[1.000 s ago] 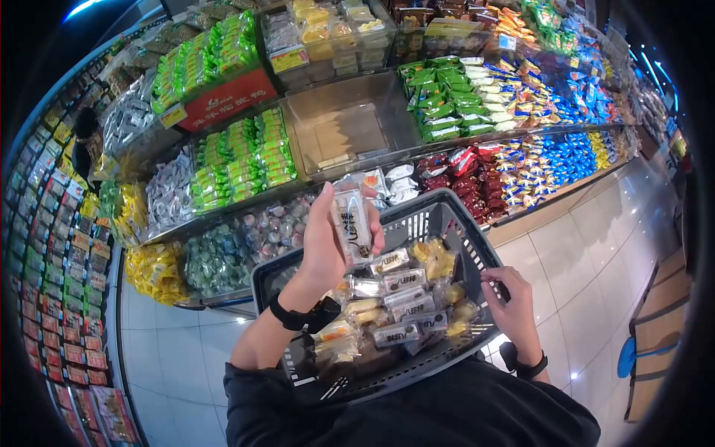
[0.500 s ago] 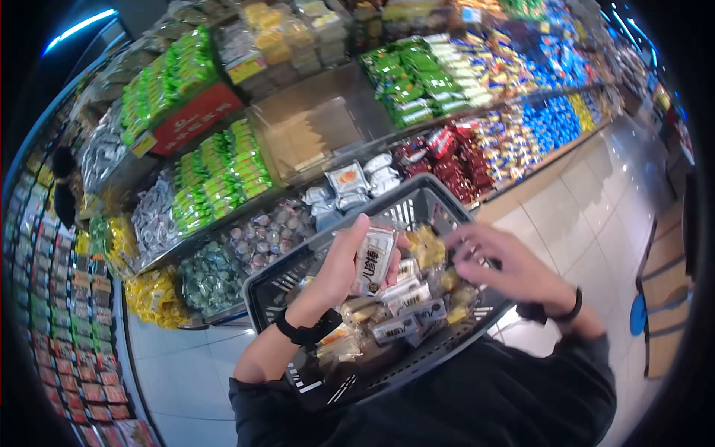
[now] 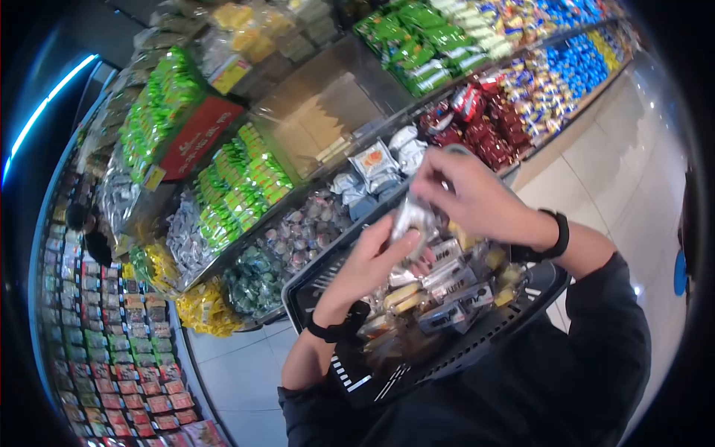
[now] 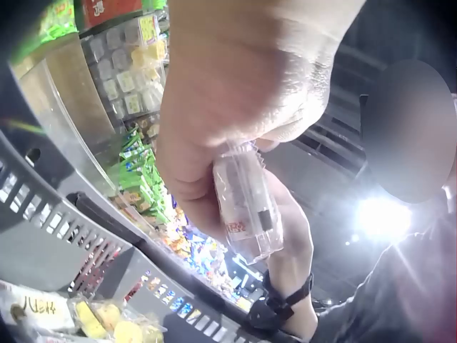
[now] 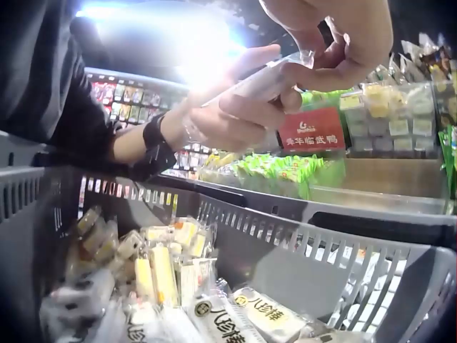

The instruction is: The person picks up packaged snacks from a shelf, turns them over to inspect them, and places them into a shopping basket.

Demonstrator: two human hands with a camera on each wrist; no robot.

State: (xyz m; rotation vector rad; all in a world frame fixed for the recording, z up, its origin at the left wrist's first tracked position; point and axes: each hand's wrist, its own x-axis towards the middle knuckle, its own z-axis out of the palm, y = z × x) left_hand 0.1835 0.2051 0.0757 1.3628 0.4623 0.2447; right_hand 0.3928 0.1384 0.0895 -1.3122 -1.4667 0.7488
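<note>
A small clear-wrapped snack packet (image 3: 411, 221) is held up over the dark basket. My left hand (image 3: 365, 262) grips it with fingers and thumb round its sides. At the packet's upper end, my right hand (image 3: 473, 190) pinches the wrapper, seen too in the right wrist view, where the fingertips meet the packet's (image 5: 264, 82) tip. In the left wrist view, the packet (image 4: 246, 204) shows red print and a dark mark near one end. Below both hands, the grey basket (image 5: 246, 250) holds several white packets with black lettering (image 5: 225, 318) and yellowish wrapped snacks (image 5: 163, 275).
Beyond the basket stands a snack display with green packs (image 3: 242, 182), a red sign (image 3: 201, 138), a brown bin (image 3: 320, 112), dark red packs (image 3: 488, 123) and blue ones (image 3: 566, 74). Shelves of packaged goods (image 3: 119, 350) stand at left. Tiled floor (image 3: 596, 164) lies at right.
My right hand has come from the basket's right rim up to the packet and now pinches its end. The left hand keeps its grip. The head view has tilted.
</note>
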